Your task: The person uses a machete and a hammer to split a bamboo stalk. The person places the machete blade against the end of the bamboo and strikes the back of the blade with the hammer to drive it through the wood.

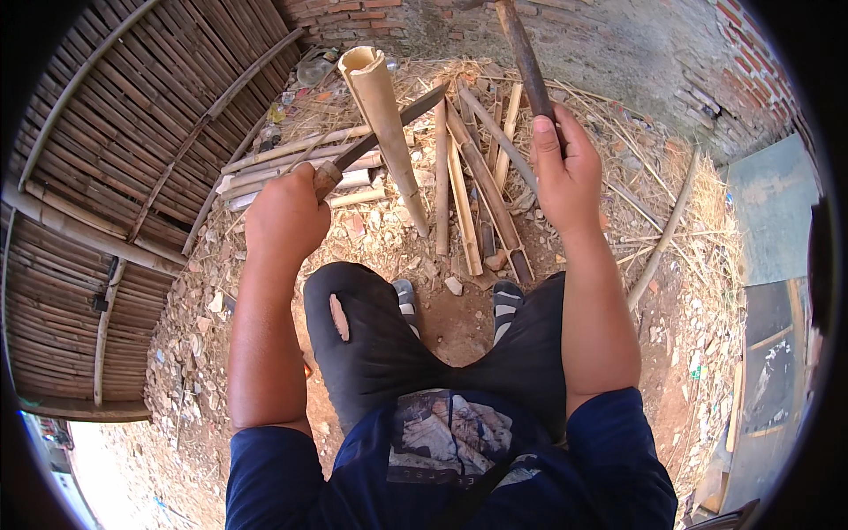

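Observation:
My left hand point(287, 212) is closed around the wooden handle of a machete point(424, 108), whose dark blade slants up to the right. An upright bamboo pole point(389, 124), hollow at its top with a split down its side, stands in front of me. The blade shows on both sides of the pole; whether it passes behind or is wedged in the bamboo I cannot tell. My right hand point(568, 168) grips a hammer point(527, 62) by its dark wooden handle, raised to the right of the pole. The hammer's head is mostly cut off at the top edge.
Split bamboo pieces point(488, 181) lie beyond my feet, and more bamboo lengths point(353, 168) are stacked to the left. Rubble and straw cover the ground point(450, 327). A slatted bamboo wall point(115, 132) rises at left, a brick wall point(618, 53) behind, and grey panels point(773, 212) at right.

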`<action>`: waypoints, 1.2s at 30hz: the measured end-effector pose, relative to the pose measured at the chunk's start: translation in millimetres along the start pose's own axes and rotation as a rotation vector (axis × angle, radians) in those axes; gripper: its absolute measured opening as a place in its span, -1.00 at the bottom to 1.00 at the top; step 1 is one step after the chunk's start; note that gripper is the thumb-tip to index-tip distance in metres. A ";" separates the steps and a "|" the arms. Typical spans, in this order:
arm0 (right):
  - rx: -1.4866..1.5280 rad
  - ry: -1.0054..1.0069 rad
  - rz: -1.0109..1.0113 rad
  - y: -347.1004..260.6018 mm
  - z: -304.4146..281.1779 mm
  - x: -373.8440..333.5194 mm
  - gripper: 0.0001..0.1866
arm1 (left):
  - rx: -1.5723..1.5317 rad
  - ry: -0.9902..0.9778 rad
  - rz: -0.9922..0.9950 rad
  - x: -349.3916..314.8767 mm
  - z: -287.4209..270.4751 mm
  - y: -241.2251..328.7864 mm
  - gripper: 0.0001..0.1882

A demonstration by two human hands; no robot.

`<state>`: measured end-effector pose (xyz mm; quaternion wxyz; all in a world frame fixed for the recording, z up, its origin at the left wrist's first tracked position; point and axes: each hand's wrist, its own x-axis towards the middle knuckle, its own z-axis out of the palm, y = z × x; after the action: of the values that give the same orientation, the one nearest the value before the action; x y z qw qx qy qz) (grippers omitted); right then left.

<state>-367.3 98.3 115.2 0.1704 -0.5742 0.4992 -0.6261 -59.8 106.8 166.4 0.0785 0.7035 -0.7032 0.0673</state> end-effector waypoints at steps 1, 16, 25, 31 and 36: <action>-0.003 0.032 -0.009 7.5 4.5 -6.2 -0.51 | 0.013 -0.001 -0.004 0.4 -2.3 0.2 -0.75; -0.347 -0.183 -0.013 18.7 -7.3 -26.0 -0.62 | 0.031 -0.018 0.007 -0.8 3.5 19.9 -0.74; -0.109 -0.020 0.034 11.3 -17.4 -29.7 -0.61 | 0.073 -0.055 -0.048 -5.4 -0.5 23.0 -0.75; -0.262 -0.217 0.056 22.7 -10.7 -32.5 -0.56 | 0.070 -0.028 0.017 -7.6 1.7 32.3 -0.75; -0.271 -0.245 0.081 33.6 -5.4 -37.0 -0.55 | 0.073 -0.025 0.037 -6.3 11.2 30.2 -0.76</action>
<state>-373.7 114.8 68.2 0.1762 -0.6432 0.5774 -0.4710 -90.2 110.7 154.6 0.0425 0.6934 -0.7142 0.0856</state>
